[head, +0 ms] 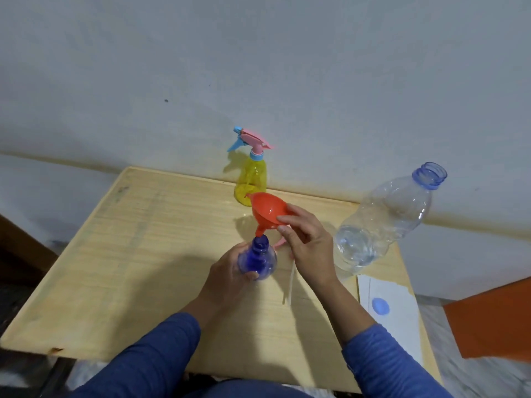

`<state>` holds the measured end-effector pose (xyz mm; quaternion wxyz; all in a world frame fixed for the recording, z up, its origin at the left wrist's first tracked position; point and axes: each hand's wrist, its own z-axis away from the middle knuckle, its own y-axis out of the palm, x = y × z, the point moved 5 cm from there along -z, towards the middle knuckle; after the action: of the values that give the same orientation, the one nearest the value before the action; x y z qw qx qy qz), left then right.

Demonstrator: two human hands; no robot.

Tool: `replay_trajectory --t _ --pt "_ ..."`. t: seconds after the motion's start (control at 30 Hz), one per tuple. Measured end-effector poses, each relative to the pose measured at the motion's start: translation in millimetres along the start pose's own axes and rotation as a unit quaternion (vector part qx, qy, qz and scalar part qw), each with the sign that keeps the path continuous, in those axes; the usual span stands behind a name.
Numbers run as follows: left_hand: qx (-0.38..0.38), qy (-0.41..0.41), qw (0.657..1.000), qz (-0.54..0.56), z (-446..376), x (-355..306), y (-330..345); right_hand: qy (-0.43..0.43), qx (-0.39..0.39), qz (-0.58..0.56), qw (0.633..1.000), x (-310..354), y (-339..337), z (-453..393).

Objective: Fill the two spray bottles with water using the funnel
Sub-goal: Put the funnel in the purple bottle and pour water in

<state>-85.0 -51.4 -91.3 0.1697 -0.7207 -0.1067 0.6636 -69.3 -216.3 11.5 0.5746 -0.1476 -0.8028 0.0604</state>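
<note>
Two hands work near the table's middle: the left hand (230, 271) grips the uncapped blue spray bottle (258, 261) steady while the right hand (304, 239) pinches the orange funnel (265, 211), whose spout should drop straight into the neck.

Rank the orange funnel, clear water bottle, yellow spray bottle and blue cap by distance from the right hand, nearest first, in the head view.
From the right hand:
1. Orange funnel, pinched in that hand.
2. Clear water bottle, upright to its right.
3. Yellow spray bottle, behind, by the wall.
4. Blue cap, on the paper at the near right.
</note>
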Motion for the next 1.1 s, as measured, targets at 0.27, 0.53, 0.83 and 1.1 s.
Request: replay_trajectory --t 0.27,0.53,0.83,1.1 --pt "0.014 -0.015 1.0 0.006 -0.2 3.2 0.2 -0.062 0.032 0.048 0.996 -4.5 -1.2 17.4" --pt "0.021 -0.016 1.0 0.0 1.0 9.0 1.5 -0.08 0.037 0.083 0.993 4.0 -11.0 14.0" --pt "0.032 -0.024 0.999 0.005 0.6 15.3 3.6 -0.12 0.102 0.143 0.977 -4.9 0.0 22.4" --pt "0.027 -0.04 0.999 0.015 0.3 22.7 4.6 -0.226 -0.121 0.213 0.943 41.1 -30.4 35.0"
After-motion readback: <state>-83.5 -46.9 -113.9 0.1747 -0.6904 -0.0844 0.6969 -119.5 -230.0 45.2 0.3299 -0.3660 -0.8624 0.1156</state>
